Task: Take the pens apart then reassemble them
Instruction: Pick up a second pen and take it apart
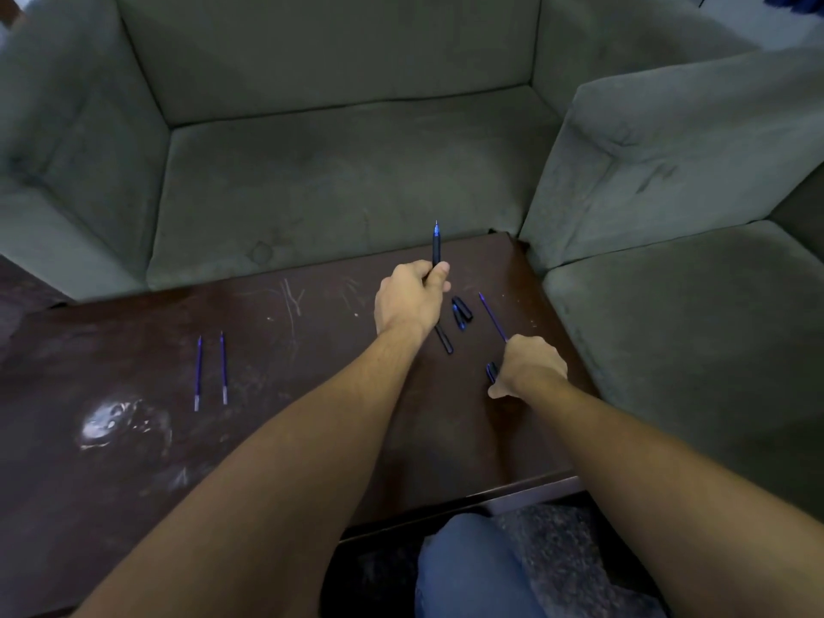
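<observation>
Presently, at a dark scratched wooden table (312, 350) set against a grey-green sofa (348, 171). Left hand (408, 298) is raised over the far middle of the table, fingers wrapped around a black pen (436, 247) held upright, blue tip pointing up and away. Right hand (533, 368) is low on the table's right side, curled around small dark pen parts (492, 371); exact grip unclear. One blue refill (492, 316) lies angled just beyond that hand, its near end meeting the knuckles. Between the hands: a black barrel (444, 340) on the table and two short black caps (461, 312) side by side. Well to the left, two more blue refills (210, 372) lie parallel, silver ends near. Blue-jeaned knee (468, 568) at bottom edge.
</observation>
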